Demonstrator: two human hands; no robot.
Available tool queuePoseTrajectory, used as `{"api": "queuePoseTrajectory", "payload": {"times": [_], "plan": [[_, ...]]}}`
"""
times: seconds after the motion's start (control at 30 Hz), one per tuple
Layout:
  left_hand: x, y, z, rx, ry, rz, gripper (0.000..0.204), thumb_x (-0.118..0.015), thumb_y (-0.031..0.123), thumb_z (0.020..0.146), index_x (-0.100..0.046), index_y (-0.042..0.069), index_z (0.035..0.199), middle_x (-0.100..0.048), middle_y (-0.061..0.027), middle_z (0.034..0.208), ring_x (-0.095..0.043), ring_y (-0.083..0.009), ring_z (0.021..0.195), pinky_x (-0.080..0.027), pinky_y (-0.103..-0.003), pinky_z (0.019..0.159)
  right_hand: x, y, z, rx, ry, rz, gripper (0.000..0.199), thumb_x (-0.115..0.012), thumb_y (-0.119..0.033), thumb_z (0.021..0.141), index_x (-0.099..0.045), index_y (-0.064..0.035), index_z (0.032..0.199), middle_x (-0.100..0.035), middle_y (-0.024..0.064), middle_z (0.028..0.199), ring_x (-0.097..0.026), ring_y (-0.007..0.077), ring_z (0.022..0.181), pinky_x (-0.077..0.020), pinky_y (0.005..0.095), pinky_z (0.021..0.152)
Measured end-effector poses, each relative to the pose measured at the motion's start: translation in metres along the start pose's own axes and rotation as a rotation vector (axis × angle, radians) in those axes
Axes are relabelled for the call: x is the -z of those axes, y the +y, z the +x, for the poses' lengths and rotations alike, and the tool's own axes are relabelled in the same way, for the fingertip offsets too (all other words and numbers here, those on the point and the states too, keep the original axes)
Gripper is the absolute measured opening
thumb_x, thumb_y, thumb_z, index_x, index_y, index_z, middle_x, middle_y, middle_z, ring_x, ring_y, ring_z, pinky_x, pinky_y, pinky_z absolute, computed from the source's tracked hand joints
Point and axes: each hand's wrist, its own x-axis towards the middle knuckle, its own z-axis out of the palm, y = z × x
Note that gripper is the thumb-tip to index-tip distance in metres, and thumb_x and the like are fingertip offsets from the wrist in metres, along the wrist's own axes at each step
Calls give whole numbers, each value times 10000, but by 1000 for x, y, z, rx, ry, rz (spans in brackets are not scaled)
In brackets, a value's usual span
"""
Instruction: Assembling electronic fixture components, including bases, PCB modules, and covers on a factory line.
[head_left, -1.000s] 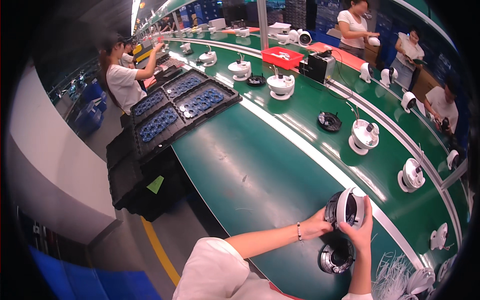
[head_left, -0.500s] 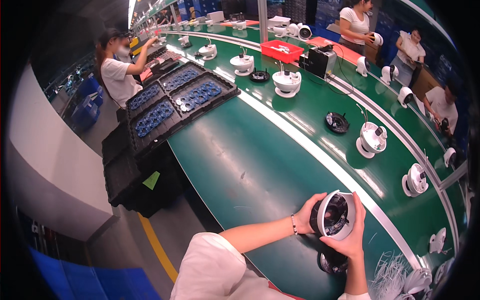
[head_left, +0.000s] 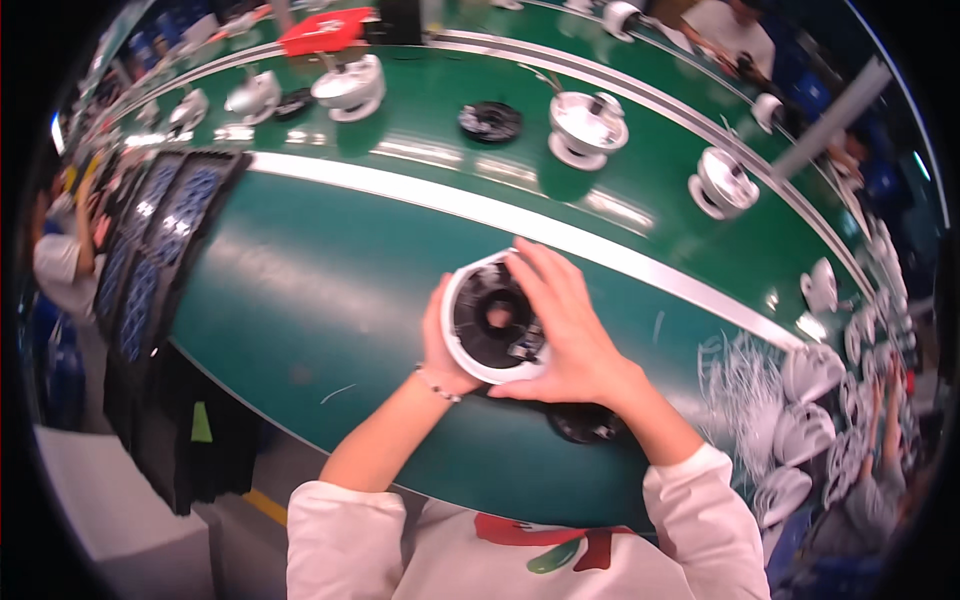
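Observation:
Between my hands, over the bench, is a round white camera housing (head_left: 478, 340) with a black ring-shaped part inside it. Its open side faces up, and a round hole shows in the middle. My left hand (head_left: 437, 352) wraps the left side, its fingers partly hidden behind the rim. On the opposite side my right hand (head_left: 572, 335) grips the rim, fingers at the top and thumb along the lower edge. A second black round part (head_left: 585, 424) lies on the bench under my right wrist, partly covered.
White camera bases (head_left: 588, 130) and a black disc part (head_left: 490, 121) stand on the green conveyor (head_left: 420, 120). Black trays (head_left: 165, 240) with blue parts are at left. White ties (head_left: 740, 400) and white shells (head_left: 805, 430) lie at right. Several other people work around the line.
My view has swung to the right and down. The housing now appears nearer the picture's middle, turned with its opening upward, and my right hand has shifted over its rim.

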Motion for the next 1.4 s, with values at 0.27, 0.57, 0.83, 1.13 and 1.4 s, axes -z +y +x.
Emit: {"api": "queuePoseTrajectory", "payload": {"times": [0.27, 0.57, 0.83, 1.13, 1.4], "plan": [[0, 5, -2, 87, 58, 91, 631, -215, 562, 855, -394, 97, 1242, -454, -123, 1222, -453, -280, 1121, -382, -436, 940, -4, 3, -1, -6, -18, 66, 1121, -828, -274, 403, -234, -30, 1321, -238, 206, 1329, -234, 391, 1222, -275, 477, 961], [6, 22, -5, 159, 112, 145, 565, -243, 502, 879, -437, 78, 1199, -503, -112, 1151, -505, -240, 1047, -429, -386, 895, -3, 0, 9, 16, -76, 115, 1144, -831, -302, 401, -216, -24, 1325, -258, 211, 1310, -259, 391, 1202, -269, 460, 979], [-10, 25, -7, 45, 86, 186, 604, -274, 531, 864, -413, 62, 1217, -484, -116, 1170, -491, -236, 1062, -422, -380, 898, 0, -1, 14, 15, 41, 224, 1146, -829, -302, 399, -214, -9, 1321, -248, 209, 1326, -252, 380, 1214, -261, 447, 993], [4, 44, -16, 28, -28, -84, 532, -303, 445, 849, -436, 64, 1195, -493, -162, 1154, -498, -277, 1049, -430, -433, 869, 10, -42, 38, 215, -96, -55, 917, -801, -235, 429, -396, -75, 1236, -305, 205, 1289, -334, 396, 1159, -316, 459, 936], [-5, 57, -21, -139, 87, 311, 567, -335, 401, 835, -376, 2, 1236, -491, -123, 1172, -481, -217, 1080, -393, -365, 906, -39, -21, 29, -369, 341, 861, 1155, -838, -358, 465, -158, 13, 1322, -311, 211, 1272, -377, 285, 1167, -324, 391, 959]]}}
